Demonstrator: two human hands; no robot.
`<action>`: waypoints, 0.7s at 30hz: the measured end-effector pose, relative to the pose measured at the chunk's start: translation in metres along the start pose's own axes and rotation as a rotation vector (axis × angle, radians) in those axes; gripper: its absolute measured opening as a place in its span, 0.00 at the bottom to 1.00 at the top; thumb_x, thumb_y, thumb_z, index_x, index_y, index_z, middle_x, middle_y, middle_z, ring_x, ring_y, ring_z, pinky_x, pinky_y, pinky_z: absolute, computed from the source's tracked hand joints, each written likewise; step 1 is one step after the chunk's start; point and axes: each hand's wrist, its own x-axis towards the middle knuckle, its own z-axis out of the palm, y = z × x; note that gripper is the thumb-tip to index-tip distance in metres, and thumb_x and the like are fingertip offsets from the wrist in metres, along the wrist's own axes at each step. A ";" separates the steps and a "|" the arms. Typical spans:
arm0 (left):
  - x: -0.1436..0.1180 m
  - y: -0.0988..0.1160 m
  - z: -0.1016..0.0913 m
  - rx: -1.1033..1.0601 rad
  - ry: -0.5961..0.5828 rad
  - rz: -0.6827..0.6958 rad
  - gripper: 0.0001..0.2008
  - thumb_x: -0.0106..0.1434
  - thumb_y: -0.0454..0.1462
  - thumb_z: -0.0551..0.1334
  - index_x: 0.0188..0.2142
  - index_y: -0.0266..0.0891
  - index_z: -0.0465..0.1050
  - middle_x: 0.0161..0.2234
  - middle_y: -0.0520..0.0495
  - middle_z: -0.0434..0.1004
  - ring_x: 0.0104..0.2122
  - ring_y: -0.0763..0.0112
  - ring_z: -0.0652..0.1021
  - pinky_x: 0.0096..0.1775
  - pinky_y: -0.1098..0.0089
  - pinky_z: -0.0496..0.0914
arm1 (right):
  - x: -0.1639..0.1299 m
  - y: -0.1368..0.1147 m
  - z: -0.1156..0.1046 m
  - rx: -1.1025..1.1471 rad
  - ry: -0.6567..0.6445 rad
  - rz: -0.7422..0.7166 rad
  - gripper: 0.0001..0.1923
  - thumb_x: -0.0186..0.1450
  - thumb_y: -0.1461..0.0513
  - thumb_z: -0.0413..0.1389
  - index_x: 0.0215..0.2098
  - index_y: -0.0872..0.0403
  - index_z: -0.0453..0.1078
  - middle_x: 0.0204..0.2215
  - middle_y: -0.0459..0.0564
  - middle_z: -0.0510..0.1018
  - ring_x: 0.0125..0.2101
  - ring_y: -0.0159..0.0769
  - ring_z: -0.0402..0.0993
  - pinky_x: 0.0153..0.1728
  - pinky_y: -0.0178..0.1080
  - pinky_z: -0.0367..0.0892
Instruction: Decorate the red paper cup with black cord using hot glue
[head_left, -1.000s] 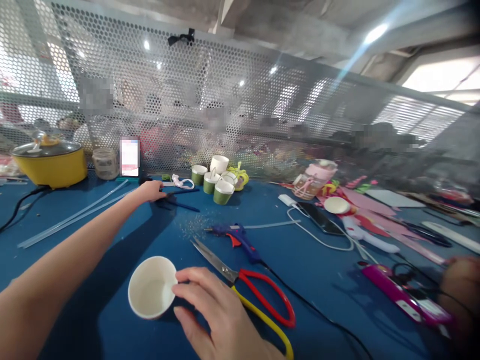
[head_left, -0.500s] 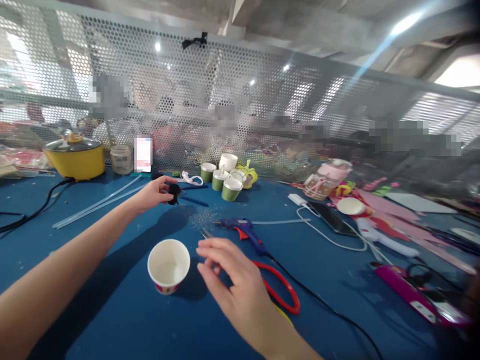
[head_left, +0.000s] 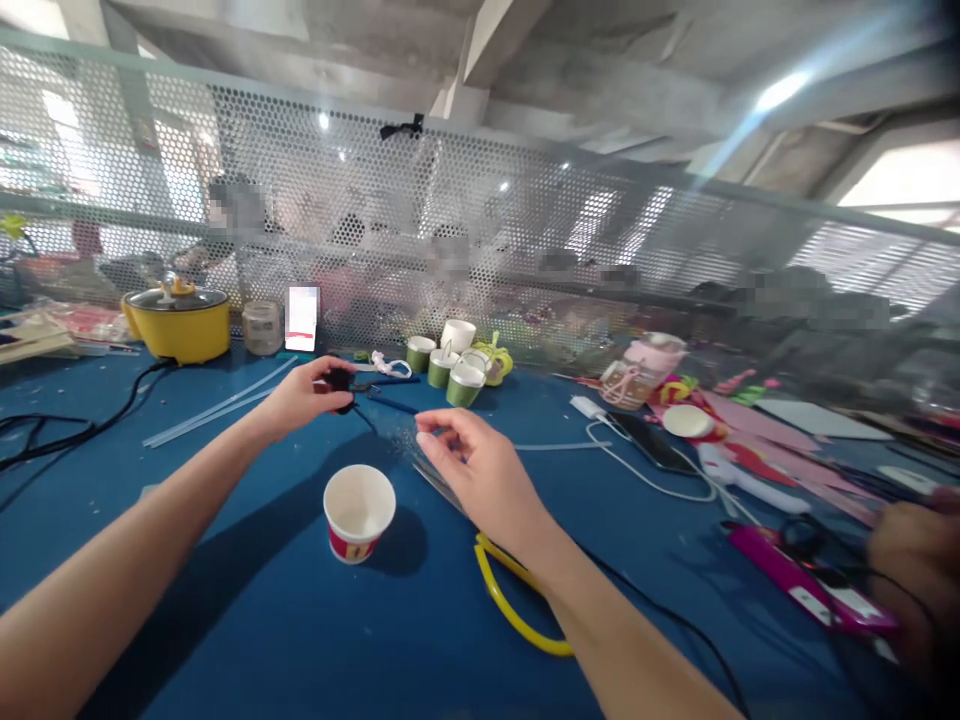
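On the left, my left hand (head_left: 306, 398) has its fingers closed around a small black object (head_left: 341, 388), from which thin dark tips stick out to the right; its kind is not clear. My right hand (head_left: 480, 465) is over the middle of the table with bent fingers, a gap between thumb and forefinger. Its fingertips are at the near end of a thin blue stick (head_left: 394, 402); I cannot tell whether they touch. Beneath that hand lie yellow-handled scissors (head_left: 491, 590), partly covered by it. A white paper cup (head_left: 360, 500) with a red band stands upright between my forearms.
Small green-and-white cups (head_left: 465, 385) stand at the back before a perforated metal screen (head_left: 420, 240). A yellow electric pot (head_left: 180, 325) and clear glue sticks (head_left: 217, 405) are left. Right are a phone (head_left: 649, 440), a purple power strip (head_left: 810, 580) and another person's blurred hand (head_left: 911, 560).
My right hand has moved forward, away from beside the paper cup, and now covers the glue gun. My left hand still holds the black object. A blurred hand has appeared at the right edge.
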 end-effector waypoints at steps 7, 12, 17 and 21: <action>0.003 -0.038 -0.008 -0.102 -0.117 -0.154 0.14 0.44 0.37 0.67 0.28 0.36 0.63 0.19 0.56 0.69 0.18 0.79 0.70 0.22 0.76 0.65 | 0.016 0.007 0.014 -0.075 -0.125 0.070 0.10 0.61 0.59 0.49 0.25 0.55 0.66 0.21 0.46 0.72 0.22 0.30 0.67 0.25 0.33 0.62; -0.006 -0.009 -0.001 -0.243 -0.292 -0.116 0.16 0.44 0.33 0.67 0.34 0.36 0.67 0.27 0.52 0.74 0.26 0.77 0.75 0.31 0.74 0.68 | 0.031 0.006 0.025 0.041 -0.151 0.114 0.16 0.57 0.67 0.50 0.44 0.56 0.64 0.43 0.54 0.72 0.28 0.30 0.69 0.29 0.34 0.66; -0.008 -0.001 0.001 -0.493 -0.449 -0.105 0.16 0.49 0.31 0.66 0.39 0.34 0.68 0.31 0.46 0.77 0.30 0.72 0.77 0.36 0.71 0.69 | 0.034 0.005 0.037 0.317 -0.341 0.287 0.19 0.56 0.68 0.50 0.47 0.58 0.61 0.36 0.54 0.73 0.20 0.27 0.68 0.19 0.32 0.65; -0.005 -0.006 -0.001 -0.503 -0.422 -0.122 0.13 0.51 0.33 0.65 0.37 0.33 0.68 0.29 0.46 0.77 0.29 0.71 0.78 0.33 0.73 0.70 | 0.029 0.009 0.042 0.404 -0.295 0.337 0.06 0.59 0.64 0.48 0.28 0.58 0.65 0.20 0.46 0.70 0.17 0.26 0.66 0.17 0.29 0.62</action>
